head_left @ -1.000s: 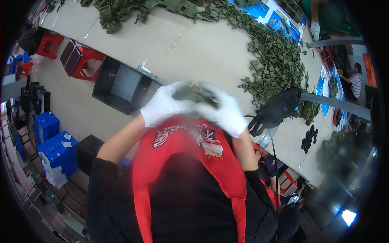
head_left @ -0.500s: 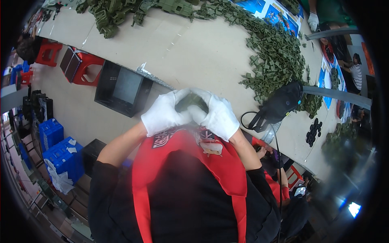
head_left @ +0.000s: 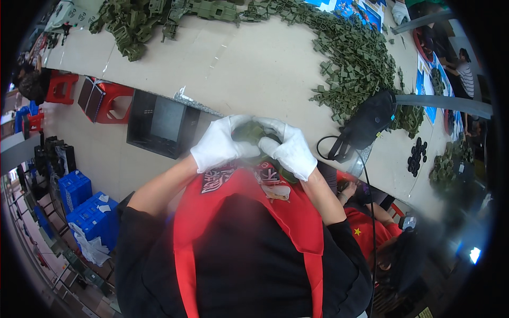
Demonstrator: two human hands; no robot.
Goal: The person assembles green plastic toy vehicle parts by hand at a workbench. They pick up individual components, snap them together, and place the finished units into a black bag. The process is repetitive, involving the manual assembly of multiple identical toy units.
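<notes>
Both of my hands wear white gloves and meet in front of my red apron, at the table's near edge. Between them is an olive-green plastic part (head_left: 252, 132), partly covered by the gloves, so its full shape cannot be made out. My left hand (head_left: 218, 146) curls round its left side, thumb across the front. My right hand (head_left: 294, 153) grips its right side with bent fingers, the thumb pressing near the middle. More green plastic shows just below the right palm.
On the table (head_left: 238, 69) lie a big heap of small green parts (head_left: 355, 63), larger green pieces (head_left: 132, 26), a black bag (head_left: 371, 119) with a cable, and black round parts (head_left: 417, 157). A black bin (head_left: 164, 122) stands left; a person in red (head_left: 366, 233) sits right.
My fingers have shifted on the green part, and more of it shows, including below the right hand. The view has tilted slightly. More of the person in red at the right is visible.
</notes>
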